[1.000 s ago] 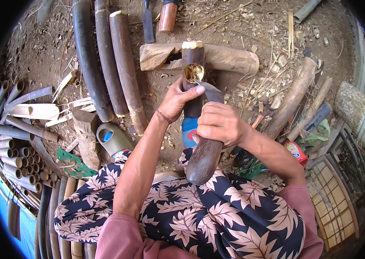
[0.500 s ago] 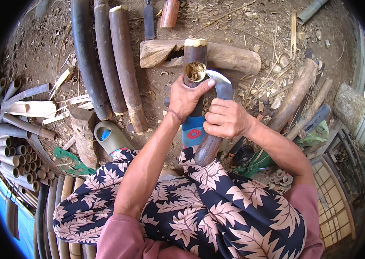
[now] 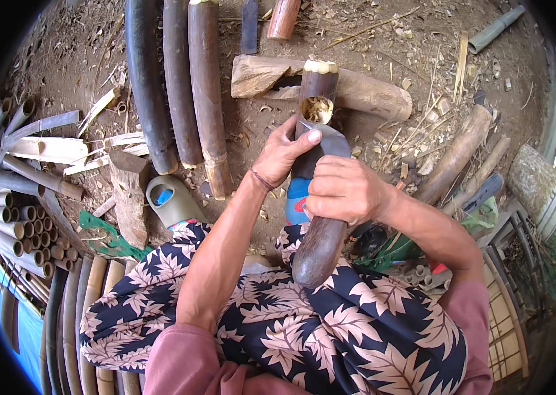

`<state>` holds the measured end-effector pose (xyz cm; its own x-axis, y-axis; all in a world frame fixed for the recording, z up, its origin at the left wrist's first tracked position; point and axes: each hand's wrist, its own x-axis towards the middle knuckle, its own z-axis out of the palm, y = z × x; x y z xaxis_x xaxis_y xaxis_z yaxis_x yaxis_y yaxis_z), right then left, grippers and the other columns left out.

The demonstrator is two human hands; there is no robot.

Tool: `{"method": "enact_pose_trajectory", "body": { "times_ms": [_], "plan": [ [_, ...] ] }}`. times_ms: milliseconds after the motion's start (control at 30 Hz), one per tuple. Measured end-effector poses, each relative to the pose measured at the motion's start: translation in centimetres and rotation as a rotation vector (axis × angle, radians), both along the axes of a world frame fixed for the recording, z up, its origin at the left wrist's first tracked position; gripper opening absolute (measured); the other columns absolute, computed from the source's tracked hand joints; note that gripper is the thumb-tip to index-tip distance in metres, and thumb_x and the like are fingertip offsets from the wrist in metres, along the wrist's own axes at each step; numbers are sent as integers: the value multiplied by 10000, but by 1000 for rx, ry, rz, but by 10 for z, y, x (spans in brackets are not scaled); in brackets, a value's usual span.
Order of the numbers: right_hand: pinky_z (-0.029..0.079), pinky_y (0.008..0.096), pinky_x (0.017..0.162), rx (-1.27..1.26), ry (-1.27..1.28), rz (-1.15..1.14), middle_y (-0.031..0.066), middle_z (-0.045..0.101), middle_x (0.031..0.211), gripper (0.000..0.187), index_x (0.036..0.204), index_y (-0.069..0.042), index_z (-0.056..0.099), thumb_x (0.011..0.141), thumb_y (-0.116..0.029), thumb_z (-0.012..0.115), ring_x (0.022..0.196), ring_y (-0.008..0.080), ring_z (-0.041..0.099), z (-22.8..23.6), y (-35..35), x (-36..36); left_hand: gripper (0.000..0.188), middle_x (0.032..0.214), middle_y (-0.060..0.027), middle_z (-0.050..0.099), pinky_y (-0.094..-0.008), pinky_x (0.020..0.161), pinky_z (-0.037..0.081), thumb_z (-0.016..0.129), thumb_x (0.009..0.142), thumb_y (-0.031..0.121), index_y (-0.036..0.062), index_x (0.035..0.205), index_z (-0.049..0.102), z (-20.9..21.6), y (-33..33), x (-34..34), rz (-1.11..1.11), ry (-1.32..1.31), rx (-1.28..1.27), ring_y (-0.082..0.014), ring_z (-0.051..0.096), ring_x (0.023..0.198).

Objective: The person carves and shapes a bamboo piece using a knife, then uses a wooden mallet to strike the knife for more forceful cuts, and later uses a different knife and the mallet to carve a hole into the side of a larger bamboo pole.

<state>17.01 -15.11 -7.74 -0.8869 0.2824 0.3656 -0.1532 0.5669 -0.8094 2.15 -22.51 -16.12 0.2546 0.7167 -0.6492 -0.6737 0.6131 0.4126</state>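
A dark bamboo piece point(image 3: 319, 83) stands out in front of me, its far end over a log point(image 3: 373, 99). A hole cut in its upper side shows pale shavings inside. My left hand point(image 3: 277, 157) is wrapped round the bamboo just on the near side of the hole, thumb stretched toward the blade. In my right hand point(image 3: 350, 189) is a billhook point(image 3: 332, 140) with a dark curved blade and a thick wooden handle point(image 3: 317, 253). The blade's tip lies at the hole's near edge, close to my left thumb. The bamboo's near part is hidden behind my hands.
Long dark bamboo poles point(image 3: 209, 99) lie at the upper left. A flat chisel-like tool point(image 3: 249, 26) and a reddish wooden piece point(image 3: 284, 18) lie beyond the log. Stacked bamboo tubes point(image 3: 18, 230) are at the left, a wooden block point(image 3: 128, 197) beside my shoe point(image 3: 176, 199). Chips litter the ground.
The billhook has come back toward me, its tip moving from the hole's right side to its near edge. Its handle sits lower. The whole view has shifted slightly.
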Motion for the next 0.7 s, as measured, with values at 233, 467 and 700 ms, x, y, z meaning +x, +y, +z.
{"method": "enact_pose_trajectory", "body": {
  "times_ms": [233,467,700],
  "plan": [
    [450,345,621,157,-10,65,29,453,684,224,758,-49,564,602,-179,660,618,207,491,-22,-4,2,472,1100,-43,638,-294,872,505,688,920,356,21,1229,565,-1,-2,6,24,117,4,-114,599,973],
    [457,344,612,228,-30,17,29,472,682,190,760,-61,570,614,-113,680,611,209,510,-27,-2,1,542,1049,-39,654,-270,841,491,708,891,430,0,1204,601,8,5,7,-53,318,2,-111,579,929],
    [443,335,572,-861,133,-822,26,453,663,106,870,-44,475,903,-60,574,572,113,439,19,46,-28,671,960,-86,641,-290,779,481,792,757,524,-43,1071,616,16,11,11,-17,356,-70,-140,575,868]
  ]
}}
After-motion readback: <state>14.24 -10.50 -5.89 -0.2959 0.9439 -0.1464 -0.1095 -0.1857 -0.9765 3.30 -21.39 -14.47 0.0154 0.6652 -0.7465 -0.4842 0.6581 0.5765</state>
